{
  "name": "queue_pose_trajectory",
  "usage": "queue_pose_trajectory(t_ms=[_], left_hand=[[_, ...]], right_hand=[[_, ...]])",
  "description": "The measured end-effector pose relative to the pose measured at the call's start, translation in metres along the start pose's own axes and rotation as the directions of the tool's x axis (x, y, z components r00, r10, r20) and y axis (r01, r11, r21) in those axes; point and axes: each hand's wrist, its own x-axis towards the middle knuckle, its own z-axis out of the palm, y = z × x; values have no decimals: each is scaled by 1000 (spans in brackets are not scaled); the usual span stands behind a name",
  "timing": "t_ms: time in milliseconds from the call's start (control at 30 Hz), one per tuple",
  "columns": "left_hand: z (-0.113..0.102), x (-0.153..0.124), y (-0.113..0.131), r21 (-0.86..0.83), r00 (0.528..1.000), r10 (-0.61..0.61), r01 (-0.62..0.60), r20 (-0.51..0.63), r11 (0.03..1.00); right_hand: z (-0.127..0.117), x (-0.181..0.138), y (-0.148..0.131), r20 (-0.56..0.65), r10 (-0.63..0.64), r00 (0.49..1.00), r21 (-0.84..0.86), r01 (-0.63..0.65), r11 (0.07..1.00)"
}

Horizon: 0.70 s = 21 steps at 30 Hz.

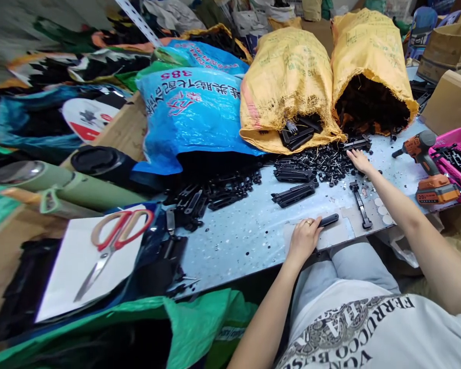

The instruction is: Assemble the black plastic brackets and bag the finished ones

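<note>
My left hand (304, 240) is closed around one end of a long black plastic part (329, 220), holding it low over the near edge of the table. My right hand (359, 162) is stretched out to the right end of a heap of small black pieces (332, 163). Its fingertips are together beside a longer black part (357, 145); whatever they pinch is too small to make out. Between my arms, a black jointed part (361, 206) lies on a piece of cardboard (343, 233). Two stacks of long black parts (295, 195) lie left of the heap.
Yellow sacks (288, 77) and a blue sack (192, 113) with black parts line the back. An orange-black cordless drill (426, 164) and a pink basket (455, 134) stand right. Scissors (113, 238) lie on white paper at left, near a green bottle (61, 184).
</note>
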Motion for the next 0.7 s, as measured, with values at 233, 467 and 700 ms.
queue_pose_trajectory(t_ms=[233, 467, 700], left_hand=[[-5, -3, 1, -4, 998, -40, 40, -41, 999], [-11, 0, 6, 29, 999, -47, 46, 21, 999], [-9, 13, 19, -45, 989, -17, 23, 145, 999]], right_hand=[[-15, -116, -6, 39, -44, 998, -339, 54, 939], [-2, -177, 3, 130, -45, 990, -471, 102, 876], [-39, -184, 2, 559, -517, 649, -185, 705, 685]])
